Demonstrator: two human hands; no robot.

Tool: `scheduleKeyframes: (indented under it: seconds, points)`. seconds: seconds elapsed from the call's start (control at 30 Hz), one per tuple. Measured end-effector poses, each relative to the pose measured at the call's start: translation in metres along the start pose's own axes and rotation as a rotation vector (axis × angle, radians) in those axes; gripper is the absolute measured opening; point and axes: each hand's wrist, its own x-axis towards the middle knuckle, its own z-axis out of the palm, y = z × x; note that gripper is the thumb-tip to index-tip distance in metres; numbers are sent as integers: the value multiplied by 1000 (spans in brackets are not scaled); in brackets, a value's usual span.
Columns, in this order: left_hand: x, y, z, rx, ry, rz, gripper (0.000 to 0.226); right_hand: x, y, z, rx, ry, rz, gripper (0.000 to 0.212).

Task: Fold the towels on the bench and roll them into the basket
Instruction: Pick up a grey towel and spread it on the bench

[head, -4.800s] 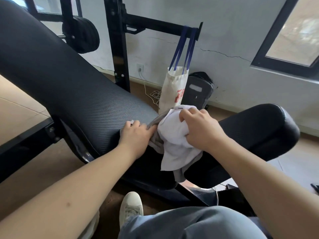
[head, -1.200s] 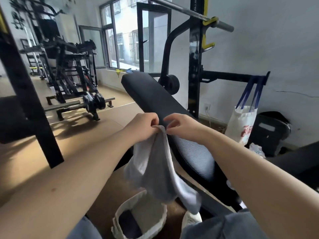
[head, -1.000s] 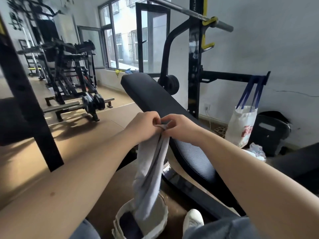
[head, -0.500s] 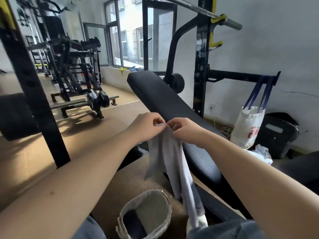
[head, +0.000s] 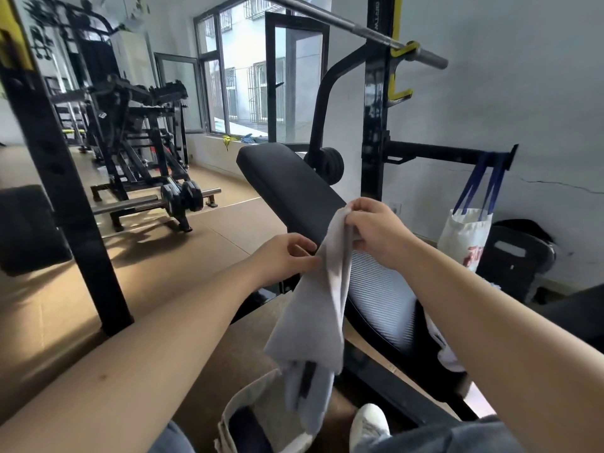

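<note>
A grey towel (head: 318, 308) hangs in the air in front of the black weight bench (head: 294, 194). My right hand (head: 376, 233) pinches its top edge. My left hand (head: 284, 256) is lower, with its fingers at the towel's left edge; whether it pinches the cloth I cannot tell. The towel's bottom end dangles over a pale fabric basket (head: 242, 416) on the floor below. A second white towel (head: 441, 351) lies on the bench behind my right forearm, mostly hidden.
A barbell (head: 359, 31) rests in the rack uprights (head: 376, 103) above the bench. A white tote bag (head: 464, 240) hangs from a rack peg at right. My white shoe (head: 369, 426) is beside the basket. A black post (head: 62, 178) and more gym machines (head: 137, 132) stand at left.
My right hand has risen with the towel's top edge while my left hand slid down its left side. The towel now hangs longer, its end over the basket.
</note>
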Motion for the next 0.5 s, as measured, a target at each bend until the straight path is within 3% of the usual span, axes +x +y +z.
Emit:
scheduleKeyframes:
  seconds: [0.13,0.33,0.5]
  points:
    - [-6,17,20,-101,1,29,41,0,-7,-2,-56,1,0,17]
    - [1,37,31,-124,187,78,14,-6,-10,-2,-227,-7,-117,15]
    - [-1,40,29,-203,213,63,29,-15,-15,-9,-215,-197,-77,20]
